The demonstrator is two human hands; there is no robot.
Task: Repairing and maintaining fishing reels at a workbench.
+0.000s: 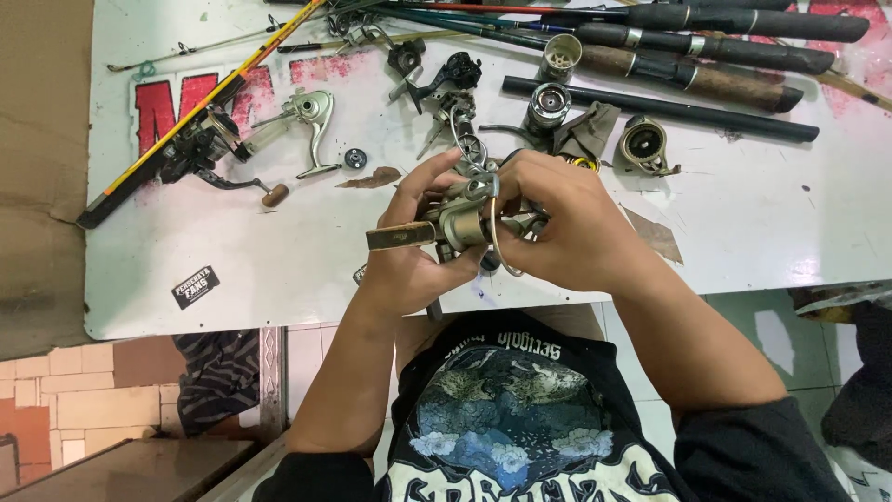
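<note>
Bare desk (743, 232) lies open right of the hands (492, 223) and toward the near-left edge. Beyond them, loose reel parts (548, 102) and stacked fishing rods (706, 56) crowd the far side; a silver reel frame (311, 116) blocks the left.

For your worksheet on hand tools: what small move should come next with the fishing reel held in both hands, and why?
Probably steady the reel with the left hand while the right hand turns its front part: both hands grip it above the white board, wire bail hanging free.
</note>
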